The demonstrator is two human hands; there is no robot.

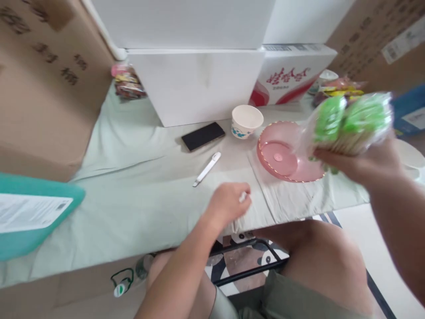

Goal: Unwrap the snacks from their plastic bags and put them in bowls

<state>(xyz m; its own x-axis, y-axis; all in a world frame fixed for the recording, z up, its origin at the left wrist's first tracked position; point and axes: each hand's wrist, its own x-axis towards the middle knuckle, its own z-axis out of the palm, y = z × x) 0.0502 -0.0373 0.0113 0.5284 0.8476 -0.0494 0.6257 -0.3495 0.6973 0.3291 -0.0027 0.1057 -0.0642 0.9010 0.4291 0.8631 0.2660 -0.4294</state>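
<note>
Green-and-clear packet point(355, 119), one: grasped in the right hand point(370, 161), raised, long axis crosswise; well right of the left hand. Left hand point(229, 201): fingers curled, contents, if any, cannot be told. Pink bowl point(272, 169): between the hands, slightly forward. White cutter point(207, 169): ahead-left of left hand, nearer it, slanting far-right.

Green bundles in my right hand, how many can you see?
2 visible, side by side in the right hand: one green bundle nearer the pink bowl, another green bundle to its right. More may be hidden behind; they look blurred.
</note>
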